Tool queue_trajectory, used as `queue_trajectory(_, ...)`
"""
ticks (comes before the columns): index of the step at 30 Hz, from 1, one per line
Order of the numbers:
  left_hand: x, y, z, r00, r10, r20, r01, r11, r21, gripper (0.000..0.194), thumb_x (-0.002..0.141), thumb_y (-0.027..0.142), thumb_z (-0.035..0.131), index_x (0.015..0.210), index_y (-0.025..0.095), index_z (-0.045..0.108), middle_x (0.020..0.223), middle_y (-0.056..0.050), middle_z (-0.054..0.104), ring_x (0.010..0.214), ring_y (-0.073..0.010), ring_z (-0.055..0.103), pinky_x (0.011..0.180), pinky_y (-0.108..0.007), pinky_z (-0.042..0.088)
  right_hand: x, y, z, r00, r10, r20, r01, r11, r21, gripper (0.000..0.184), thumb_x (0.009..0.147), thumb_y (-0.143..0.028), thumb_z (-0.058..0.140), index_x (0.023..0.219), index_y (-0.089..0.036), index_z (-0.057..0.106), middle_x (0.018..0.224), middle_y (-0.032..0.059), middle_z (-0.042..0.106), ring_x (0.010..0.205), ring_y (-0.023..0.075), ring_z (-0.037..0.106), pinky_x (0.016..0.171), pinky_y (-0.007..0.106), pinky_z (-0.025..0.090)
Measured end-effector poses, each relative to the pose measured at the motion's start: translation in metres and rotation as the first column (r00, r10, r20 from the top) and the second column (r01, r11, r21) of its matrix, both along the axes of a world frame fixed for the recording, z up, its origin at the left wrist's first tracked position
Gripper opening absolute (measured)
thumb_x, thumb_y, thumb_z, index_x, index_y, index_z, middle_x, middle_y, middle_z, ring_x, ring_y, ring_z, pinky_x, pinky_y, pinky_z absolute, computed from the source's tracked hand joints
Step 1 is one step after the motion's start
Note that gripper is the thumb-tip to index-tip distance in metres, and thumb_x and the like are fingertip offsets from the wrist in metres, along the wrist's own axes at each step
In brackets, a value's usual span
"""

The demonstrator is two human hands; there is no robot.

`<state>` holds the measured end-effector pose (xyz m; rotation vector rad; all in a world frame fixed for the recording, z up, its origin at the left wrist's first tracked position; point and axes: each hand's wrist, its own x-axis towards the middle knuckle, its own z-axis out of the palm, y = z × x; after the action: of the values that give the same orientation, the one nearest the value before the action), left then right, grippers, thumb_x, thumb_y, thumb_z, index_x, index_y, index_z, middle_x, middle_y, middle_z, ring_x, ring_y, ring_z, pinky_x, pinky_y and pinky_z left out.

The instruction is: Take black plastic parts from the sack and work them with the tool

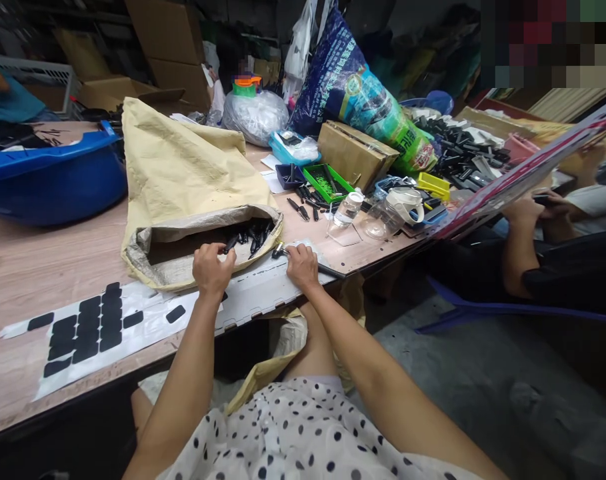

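My left hand is closed at the mouth of a tan sack lying on the wooden table, its fingers pinching a small black part. Several more black parts lie inside the sack's opening. My right hand is closed on a small black and silver part at the table's front edge, just right of the sack. Both hands rest over a white backing sheet that carries several black rectangular pads.
A blue tub stands at the left. Behind the sack are a cardboard box, a green tray, a printed bag, a clear bottle and heaps of black parts. Another person's arm is at the right.
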<state>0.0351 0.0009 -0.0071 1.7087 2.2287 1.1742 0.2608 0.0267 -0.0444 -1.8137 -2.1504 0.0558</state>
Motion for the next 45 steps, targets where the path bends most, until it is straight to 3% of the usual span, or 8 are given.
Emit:
queue_trajectory(2, -0.004, -0.027, -0.003, 0.98, -0.194, -0.042, 0.197, 0.977, 0.079, 0.022, 0.085, 0.039, 0.06, 0.09, 0.019, 0.069, 0.09, -0.009, 0.067, 0.087, -0.0238, 0.057, 0.081, -0.037, 0.047, 0.0, 0.0, -0.001, 1.0, 0.0, 0.003, 0.0, 1.0, 0.004, 0.028, 0.099, -0.021, 0.047, 0.119, -0.022, 0.067, 0.109, 0.012, 0.057, 0.1, 0.0257, 0.044, 0.082, 0.036, 0.031)
queue_trajectory(4, -0.008, -0.048, -0.011, 0.927, -0.372, -0.053, 0.375, 0.926, 0.049, 0.023, 0.088, 0.04, 0.058, 0.09, 0.02, 0.07, 0.086, -0.006, 0.067, 0.084, -0.0211, 0.058, 0.081, -0.035, 0.047, 0.0, 0.0, -0.001, 1.0, 0.002, 0.0, -0.002, 1.0, 0.007, 0.028, 0.099, -0.022, 0.047, 0.119, -0.021, 0.068, 0.109, 0.0123, 0.057, 0.1, 0.0258, 0.044, 0.081, 0.036, 0.031)
queue_trajectory(7, -0.014, -0.062, -0.026, 0.876, -0.481, -0.033, 0.48, 0.876, -0.045, 0.022, 0.087, 0.037, 0.059, 0.091, 0.02, 0.071, 0.085, -0.006, 0.067, 0.083, -0.0206, 0.058, 0.08, -0.034, 0.047, 0.0, 0.0, 0.0, 1.0, -0.003, -0.008, 0.003, 1.0, -0.001, 0.029, 0.098, -0.021, 0.048, 0.119, -0.021, 0.068, 0.109, 0.0126, 0.057, 0.1, 0.0262, 0.044, 0.081, 0.036, 0.031)
queue_trajectory(20, -0.014, -0.046, -0.039, 0.887, -0.463, 0.002, 0.456, 0.874, -0.167, 0.019, 0.08, 0.031, 0.068, 0.096, 0.022, 0.074, 0.091, -0.005, 0.067, 0.091, -0.0219, 0.059, 0.085, -0.034, 0.047, 0.0, -0.003, 0.013, 0.998, -0.031, -0.045, 0.028, 0.997, -0.077, 0.032, 0.097, -0.017, 0.05, 0.122, -0.022, 0.071, 0.111, 0.0124, 0.062, 0.103, 0.0258, 0.05, 0.083, 0.035, 0.036)
queue_trajectory(23, -0.014, -0.046, -0.039, 0.894, -0.447, 0.015, 0.442, 0.878, -0.184, 0.02, 0.079, 0.029, 0.07, 0.097, 0.022, 0.074, 0.091, -0.005, 0.068, 0.091, -0.022, 0.059, 0.086, -0.035, 0.047, -0.002, -0.015, 0.013, 0.993, -0.003, -0.121, 0.005, 1.0, 0.016, 0.034, 0.098, -0.017, 0.046, 0.123, -0.02, 0.071, 0.106, 0.0125, 0.063, 0.099, 0.0246, 0.053, 0.084, 0.034, 0.04)
queue_trajectory(29, -0.013, -0.045, -0.043, 0.892, -0.451, 0.031, 0.45, 0.878, -0.165, 0.02, 0.082, 0.031, 0.068, 0.099, 0.023, 0.076, 0.092, -0.005, 0.069, 0.092, -0.0214, 0.06, 0.086, -0.035, 0.046, -0.025, -0.06, 0.008, 0.9, 0.259, -0.351, -0.172, 0.951, 0.258, 0.039, 0.104, -0.025, 0.035, 0.123, -0.015, 0.068, 0.101, 0.0112, 0.065, 0.096, 0.0192, 0.06, 0.086, 0.027, 0.048)
queue_trajectory(40, -0.01, -0.045, -0.044, 0.902, -0.432, 0.011, 0.427, 0.888, -0.172, 0.016, 0.081, 0.027, 0.07, 0.095, 0.024, 0.077, 0.09, -0.004, 0.068, 0.092, -0.0214, 0.06, 0.084, -0.034, 0.045, -0.044, -0.083, 0.005, 0.94, 0.278, -0.199, -0.226, 0.941, 0.251, 0.037, 0.103, -0.021, 0.037, 0.118, -0.016, 0.071, 0.092, 0.0095, 0.065, 0.085, 0.0194, 0.06, 0.075, 0.028, 0.048)
queue_trajectory(45, -0.008, -0.045, -0.042, 0.903, -0.428, 0.022, 0.425, 0.888, -0.174, 0.013, 0.081, 0.024, 0.07, 0.093, 0.023, 0.076, 0.089, -0.004, 0.067, 0.094, -0.0214, 0.059, 0.084, -0.033, 0.045, -0.05, -0.086, 0.011, 0.926, 0.303, -0.226, -0.234, 0.929, 0.286, 0.038, 0.104, -0.021, 0.036, 0.123, -0.016, 0.069, 0.099, 0.0096, 0.066, 0.092, 0.0179, 0.061, 0.081, 0.026, 0.047)
